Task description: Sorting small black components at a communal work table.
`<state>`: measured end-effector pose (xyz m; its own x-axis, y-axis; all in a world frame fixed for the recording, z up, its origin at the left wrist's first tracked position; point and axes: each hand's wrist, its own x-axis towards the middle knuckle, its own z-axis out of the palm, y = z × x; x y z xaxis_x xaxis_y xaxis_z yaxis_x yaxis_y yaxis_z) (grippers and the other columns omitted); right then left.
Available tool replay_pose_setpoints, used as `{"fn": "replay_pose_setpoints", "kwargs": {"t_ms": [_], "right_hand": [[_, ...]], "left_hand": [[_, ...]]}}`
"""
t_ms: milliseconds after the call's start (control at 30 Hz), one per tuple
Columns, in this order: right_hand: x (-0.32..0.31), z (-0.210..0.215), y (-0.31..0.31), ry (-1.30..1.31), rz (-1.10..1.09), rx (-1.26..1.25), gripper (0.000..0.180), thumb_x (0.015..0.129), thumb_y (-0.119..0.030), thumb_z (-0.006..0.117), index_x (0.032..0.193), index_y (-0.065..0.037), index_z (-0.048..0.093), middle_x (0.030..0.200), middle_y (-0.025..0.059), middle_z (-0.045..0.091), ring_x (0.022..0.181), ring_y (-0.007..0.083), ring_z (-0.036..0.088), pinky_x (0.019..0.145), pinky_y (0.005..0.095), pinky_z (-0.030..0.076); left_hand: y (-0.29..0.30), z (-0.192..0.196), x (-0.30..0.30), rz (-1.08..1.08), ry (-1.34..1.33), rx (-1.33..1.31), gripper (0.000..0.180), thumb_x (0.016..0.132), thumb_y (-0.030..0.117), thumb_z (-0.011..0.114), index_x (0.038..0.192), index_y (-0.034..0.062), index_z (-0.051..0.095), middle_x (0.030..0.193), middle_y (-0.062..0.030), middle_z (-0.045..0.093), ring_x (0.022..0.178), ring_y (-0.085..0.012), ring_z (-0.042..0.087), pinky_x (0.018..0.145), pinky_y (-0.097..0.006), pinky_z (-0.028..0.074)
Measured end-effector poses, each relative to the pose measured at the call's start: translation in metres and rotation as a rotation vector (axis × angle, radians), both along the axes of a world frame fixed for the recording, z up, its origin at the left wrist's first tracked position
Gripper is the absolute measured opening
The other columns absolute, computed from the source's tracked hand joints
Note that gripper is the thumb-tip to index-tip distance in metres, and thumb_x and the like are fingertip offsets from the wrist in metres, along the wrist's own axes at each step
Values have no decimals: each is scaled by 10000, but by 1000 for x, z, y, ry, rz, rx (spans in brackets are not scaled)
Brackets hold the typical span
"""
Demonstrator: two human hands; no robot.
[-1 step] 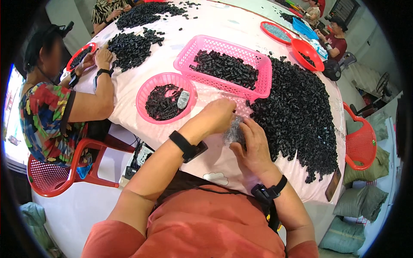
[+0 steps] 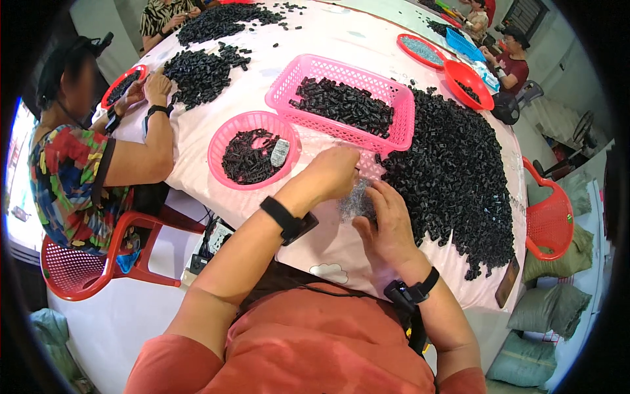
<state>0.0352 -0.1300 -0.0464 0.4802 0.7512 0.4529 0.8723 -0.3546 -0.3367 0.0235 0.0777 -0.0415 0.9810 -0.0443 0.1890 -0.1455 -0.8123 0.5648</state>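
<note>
Left hand & right hand pinching small clear bag (contents blurred) over pink cloth; black parts pile at 3 o'clock, round pink basket at 10.

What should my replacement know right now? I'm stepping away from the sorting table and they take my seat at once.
Left hand: closed over the top of a small clear bag.
Right hand: gripping the same bag from the side.
Things: big heap of black parts on the right; pink rectangular basket ahead and round pink basket to the left, both holding black parts.
Done: both baskets partly filled.
Left: the big heap still lies loose on the table; the bag's contents cannot be made out.
</note>
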Motion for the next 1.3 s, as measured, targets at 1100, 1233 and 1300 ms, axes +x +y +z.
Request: {"fn": "replay_pose_setpoints", "kwargs": {"t_ms": [1100,1233,1300], "right_hand": [[18,11,-37,51,-123,4,345,700,8,740,1039,7,676,1170,174,619,1068,356,585,909,402,493],[17,13,-36,69,-155,38,316,739,10,725,1051,13,673,1155,178,632,1054,364,598,912,398,496],[18,11,-36,71,-178,105,289,768,12,711,1055,14,672,1122,168,645,1020,337,624,883,373,508]], "left_hand": [[-11,-12,34,-52,-86,103,116,764,45,576,850,-24,609,861,-236,654,866,-413,645,761,-487,510],[-13,11,20,-33,-78,-99,103,818,60,557,875,-9,608,866,-231,649,861,-404,638,745,-474,491],[-18,19,11,-59,-62,-136,111,822,71,565,888,-3,614,867,-230,650,858,-405,637,742,-472,488]]}}
